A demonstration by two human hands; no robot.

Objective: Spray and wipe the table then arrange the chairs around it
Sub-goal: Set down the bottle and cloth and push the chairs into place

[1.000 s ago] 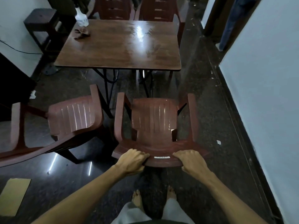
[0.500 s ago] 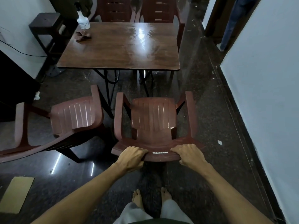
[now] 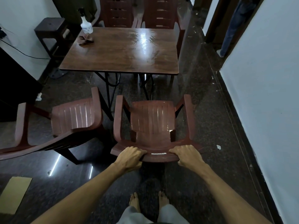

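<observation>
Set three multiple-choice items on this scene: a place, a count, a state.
1. Where does the spray bottle stand?
A. on the table's far left corner
B. on the floor
C. on a chair seat
2. How many chairs are visible?
A. two
B. four
C. six
3. The held chair's backrest is gripped by:
A. left hand and right hand
B. left hand only
C. neither
Key: 1A, beside the cloth; 2B, two beyond the table, two nearer; 3A, both curl round its top edge.
</observation>
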